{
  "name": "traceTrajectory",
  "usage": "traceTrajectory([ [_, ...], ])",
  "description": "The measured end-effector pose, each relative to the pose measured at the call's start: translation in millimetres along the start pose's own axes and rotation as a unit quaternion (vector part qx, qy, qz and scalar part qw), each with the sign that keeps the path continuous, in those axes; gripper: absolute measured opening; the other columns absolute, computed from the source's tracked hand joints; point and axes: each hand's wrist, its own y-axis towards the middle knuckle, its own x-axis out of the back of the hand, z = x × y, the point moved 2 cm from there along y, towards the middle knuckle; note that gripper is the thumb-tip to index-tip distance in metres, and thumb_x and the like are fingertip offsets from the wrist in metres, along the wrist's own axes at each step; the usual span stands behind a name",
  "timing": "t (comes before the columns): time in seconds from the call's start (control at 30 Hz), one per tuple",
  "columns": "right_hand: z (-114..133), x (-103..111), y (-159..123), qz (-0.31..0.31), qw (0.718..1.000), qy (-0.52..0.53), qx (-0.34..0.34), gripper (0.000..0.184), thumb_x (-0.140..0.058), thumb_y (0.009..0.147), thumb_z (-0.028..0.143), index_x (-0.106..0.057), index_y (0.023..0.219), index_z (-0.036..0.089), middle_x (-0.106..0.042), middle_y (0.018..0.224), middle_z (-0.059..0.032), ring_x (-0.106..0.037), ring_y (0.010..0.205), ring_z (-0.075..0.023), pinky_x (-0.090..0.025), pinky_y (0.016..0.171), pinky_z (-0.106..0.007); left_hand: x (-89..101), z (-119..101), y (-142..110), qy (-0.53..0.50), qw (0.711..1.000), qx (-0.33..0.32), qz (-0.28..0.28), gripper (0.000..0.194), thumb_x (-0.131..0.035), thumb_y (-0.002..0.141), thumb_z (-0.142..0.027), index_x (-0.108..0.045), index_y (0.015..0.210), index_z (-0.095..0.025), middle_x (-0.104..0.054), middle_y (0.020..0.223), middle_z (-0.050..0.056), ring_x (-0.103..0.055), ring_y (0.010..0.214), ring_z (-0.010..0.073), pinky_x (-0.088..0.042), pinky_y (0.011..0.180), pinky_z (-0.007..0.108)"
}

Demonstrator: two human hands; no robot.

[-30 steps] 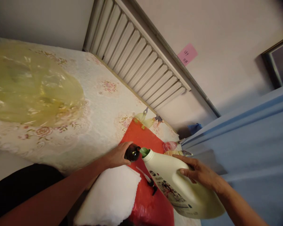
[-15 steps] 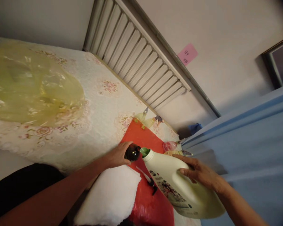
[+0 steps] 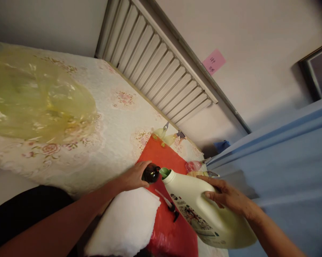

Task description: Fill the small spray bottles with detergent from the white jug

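My left hand [image 3: 132, 177] is closed round a small dark brown bottle [image 3: 151, 174] standing on a red plastic sheet [image 3: 167, 228]. My right hand [image 3: 227, 196] grips a large cream detergent jug [image 3: 200, 210], tilted so its green spout [image 3: 164, 172] touches the mouth of the brown bottle. A black pump head with its white tube [image 3: 169, 206] lies on the red sheet just below the jug's neck.
A white fluffy cloth [image 3: 126, 223] lies left of the red sheet. Small spray bottles [image 3: 193, 166] lie behind the jug and two more [image 3: 167, 135] at the sheet's far end. A yellow plastic bag [image 3: 35, 100] rests on the floral mattress [image 3: 112, 121]. A blue cloth [image 3: 291, 171] hangs at right.
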Motion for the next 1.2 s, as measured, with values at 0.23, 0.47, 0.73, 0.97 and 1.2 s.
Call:
traceTrajectory([
  [0.23, 1.2, 0.4, -1.2, 0.003, 1.000, 0.001, -0.007, 0.075, -0.064, 0.078, 0.055, -0.051, 0.143, 0.023, -0.066, 0.096, -0.0064, -0.045, 0.062, -0.0129, -0.034, 0.051, -0.025, -1.2, 3.0, 0.4, 0.000, 1.000, 0.000, 0.002, 0.076, -0.074, 0.060, -0.016, -0.048, 0.131, -0.026, -0.058, 0.127, 0.007, -0.053, 0.118, 0.0306, -0.044, 0.101, 0.044],
  [0.47, 2.2, 0.1, 0.3, 0.000, 1.000, -0.004, -0.007, 0.075, -0.065, 0.077, 0.055, -0.050, 0.143, 0.023, -0.066, 0.097, -0.0066, -0.045, 0.062, -0.0129, -0.035, 0.051, -0.025, -0.8, 2.9, 0.1, -0.006, 1.000, -0.006, -0.001, 0.075, -0.074, 0.060, -0.015, -0.049, 0.130, -0.026, -0.059, 0.125, 0.006, -0.055, 0.115, 0.0300, -0.045, 0.099, 0.043],
  [0.73, 7.2, -0.5, -1.2, -0.001, 1.000, 0.005, 0.002, 0.071, -0.066, 0.076, 0.053, -0.054, 0.140, 0.024, -0.068, 0.098, -0.0062, -0.046, 0.061, -0.0127, -0.036, 0.049, -0.024, -1.8, 3.8, 0.1, -0.002, 1.000, -0.003, -0.002, 0.076, -0.075, 0.061, -0.019, -0.047, 0.131, -0.024, -0.059, 0.127, 0.008, -0.054, 0.118, 0.0309, -0.044, 0.101, 0.044],
  [0.97, 6.5, -0.4, 0.0, -0.002, 1.000, 0.012, -0.001, 0.071, -0.067, 0.076, 0.053, -0.055, 0.140, 0.025, -0.068, 0.099, -0.0067, -0.045, 0.061, -0.0125, -0.035, 0.049, -0.024, -0.8, 3.3, -0.5, -0.005, 1.000, -0.001, -0.001, 0.076, -0.075, 0.061, -0.019, -0.047, 0.131, -0.025, -0.059, 0.127, 0.007, -0.055, 0.118, 0.0308, -0.045, 0.101, 0.044],
  [1.2, 8.6, -0.3, -1.3, 0.001, 1.000, 0.002, -0.008, 0.075, -0.065, 0.074, 0.058, -0.054, 0.140, 0.024, -0.066, 0.097, -0.0066, -0.043, 0.060, -0.0125, -0.034, 0.050, -0.025, -0.9, 3.1, -0.5, -0.002, 1.000, 0.001, -0.001, 0.076, -0.074, 0.060, -0.017, -0.048, 0.130, -0.026, -0.059, 0.126, 0.007, -0.054, 0.117, 0.0305, -0.045, 0.100, 0.044],
])
